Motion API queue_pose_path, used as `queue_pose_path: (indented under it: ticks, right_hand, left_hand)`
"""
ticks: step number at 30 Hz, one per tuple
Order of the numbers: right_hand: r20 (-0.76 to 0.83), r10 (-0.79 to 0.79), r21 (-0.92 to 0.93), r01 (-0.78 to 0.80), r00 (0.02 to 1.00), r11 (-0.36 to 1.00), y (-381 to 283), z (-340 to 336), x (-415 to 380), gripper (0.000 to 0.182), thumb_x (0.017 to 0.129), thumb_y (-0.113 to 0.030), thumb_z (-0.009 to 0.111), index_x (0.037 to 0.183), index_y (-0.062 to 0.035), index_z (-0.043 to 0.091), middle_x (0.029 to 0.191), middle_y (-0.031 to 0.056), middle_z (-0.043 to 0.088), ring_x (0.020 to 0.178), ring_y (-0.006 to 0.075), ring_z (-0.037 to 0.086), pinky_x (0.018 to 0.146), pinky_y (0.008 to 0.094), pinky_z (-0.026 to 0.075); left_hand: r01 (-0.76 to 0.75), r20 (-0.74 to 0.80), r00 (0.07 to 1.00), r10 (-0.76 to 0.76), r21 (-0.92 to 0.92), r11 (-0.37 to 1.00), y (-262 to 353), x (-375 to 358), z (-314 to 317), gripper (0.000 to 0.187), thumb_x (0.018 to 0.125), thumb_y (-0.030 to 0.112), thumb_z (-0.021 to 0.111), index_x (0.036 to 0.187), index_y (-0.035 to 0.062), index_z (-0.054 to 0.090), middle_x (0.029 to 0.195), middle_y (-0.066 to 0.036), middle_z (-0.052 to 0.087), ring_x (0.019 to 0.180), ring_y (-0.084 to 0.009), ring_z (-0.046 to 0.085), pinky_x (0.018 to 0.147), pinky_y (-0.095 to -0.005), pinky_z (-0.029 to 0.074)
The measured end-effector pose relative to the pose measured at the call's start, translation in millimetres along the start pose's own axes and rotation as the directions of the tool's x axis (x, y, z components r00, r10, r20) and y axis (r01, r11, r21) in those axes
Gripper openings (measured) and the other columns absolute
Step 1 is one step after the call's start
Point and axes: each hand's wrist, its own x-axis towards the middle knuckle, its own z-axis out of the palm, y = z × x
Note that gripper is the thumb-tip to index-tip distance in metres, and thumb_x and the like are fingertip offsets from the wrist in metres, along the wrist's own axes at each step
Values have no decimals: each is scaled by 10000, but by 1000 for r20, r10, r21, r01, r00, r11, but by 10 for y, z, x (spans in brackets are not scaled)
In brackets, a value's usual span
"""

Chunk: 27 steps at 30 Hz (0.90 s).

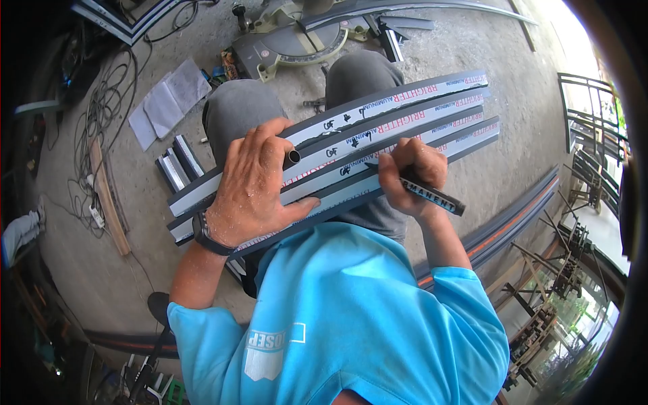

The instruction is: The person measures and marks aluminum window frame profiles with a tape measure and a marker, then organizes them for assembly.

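Several dark-edged aluminum profiles (405, 125), with white "BRIGHTER ALUMINUM" film, lie side by side across my knees. Handwritten black marks show on the film of some of them. My left hand (253, 185) rests over their left part, thumb stretched along the bars. A black marker cap (292, 157), its hollow end facing up, is tucked in the curled fingers of that hand. In my right hand (412, 177) is a black permanent marker (435, 196), its tip right at the film of the third bar, beside a mark.
Beyond my knees stands a miter saw (304, 44) on the concrete floor. Papers (169, 101), tangled cables (108, 128) and a wooden strip (109, 202) lie to the left. Short profile offcuts (181, 164) sit by my left leg. Long dark profiles (499, 226) run along the right.
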Motion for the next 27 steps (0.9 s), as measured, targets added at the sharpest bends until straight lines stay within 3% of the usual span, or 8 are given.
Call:
queue_pose_path:
  ticks: [2, 6, 12, 15, 18, 21, 24, 27]
  right_hand:
    - [3, 41, -67, -41, 999, 997, -2, -45, -3, 332, 793, 22, 747, 668, -79, 456, 552, 48, 514, 452, 179, 526, 463, 311, 417]
    - [24, -34, -113, 36, 999, 993, -11, -6, 22, 325, 801, 8, 754, 675, -81, 468, 543, 43, 494, 458, 187, 528, 469, 325, 421]
    - [73, -11, -44, 14, 997, 999, 44, -64, 11, 339, 801, 15, 744, 670, -82, 447, 540, 44, 485, 463, 180, 528, 466, 321, 414]
    - [23, -56, -10, 56, 998, 998, 37, 17, 15, 323, 819, 50, 681, 673, -79, 423, 545, 26, 456, 453, 120, 442, 456, 277, 338]
    - [18, -44, -13, 44, 999, 999, 49, -21, 9, 317, 818, 56, 673, 673, -80, 427, 543, 23, 442, 453, 119, 441, 454, 273, 337]
    - [39, -133, -45, 135, 990, 990, 40, -9, 34, 310, 827, 61, 663, 676, -81, 432, 540, 14, 431, 450, 115, 433, 453, 267, 332]
    - [-23, -85, -28, 84, 996, 996, 80, -100, 4, 317, 842, 55, 667, 677, -84, 435, 545, 9, 440, 457, 103, 435, 455, 265, 328]
    - [-46, 24, -40, -26, 999, 999, 66, -144, -14, 345, 794, 18, 739, 659, -75, 435, 554, 36, 477, 465, 146, 505, 463, 310, 389]
  left_hand:
    - [8, -6, 1000, -8, -12, 1000, 31, 2, -17, 865, 610, 242, 968, 1229, 98, 382, 1395, -190, 468, 1293, -375, 501, 1013, -512, 384]
    - [13, 2, 1000, -13, -17, 1000, 55, 26, -37, 872, 594, 233, 966, 1230, 87, 388, 1406, -196, 470, 1289, -382, 500, 1018, -508, 382]
    - [-1, 11, 1000, 1, -2, 1000, 43, 21, -27, 875, 619, 258, 962, 1250, 99, 377, 1403, -188, 460, 1292, -368, 492, 1021, -508, 375]
    - [-8, 30, 1000, 8, 13, 1000, 13, 20, -32, 874, 636, 269, 958, 1260, 106, 368, 1403, -184, 451, 1297, -360, 485, 1021, -514, 371]
    - [2, 51, 999, -2, 14, 1000, 12, 5, -24, 871, 638, 269, 958, 1258, 106, 368, 1404, -184, 444, 1297, -359, 485, 1020, -519, 369]
    - [8, 26, 1000, -8, 19, 1000, 84, 31, -57, 873, 632, 270, 961, 1252, 103, 370, 1404, -185, 441, 1288, -360, 490, 1020, -521, 369]
    - [15, 44, 999, -16, 23, 1000, 33, 17, -37, 877, 626, 272, 964, 1249, 100, 371, 1401, -187, 440, 1278, -361, 495, 1021, -523, 369]
    - [19, 41, 999, -20, 19, 1000, 41, 19, -44, 880, 621, 274, 966, 1245, 96, 371, 1400, -188, 440, 1273, -359, 499, 1020, -521, 371]
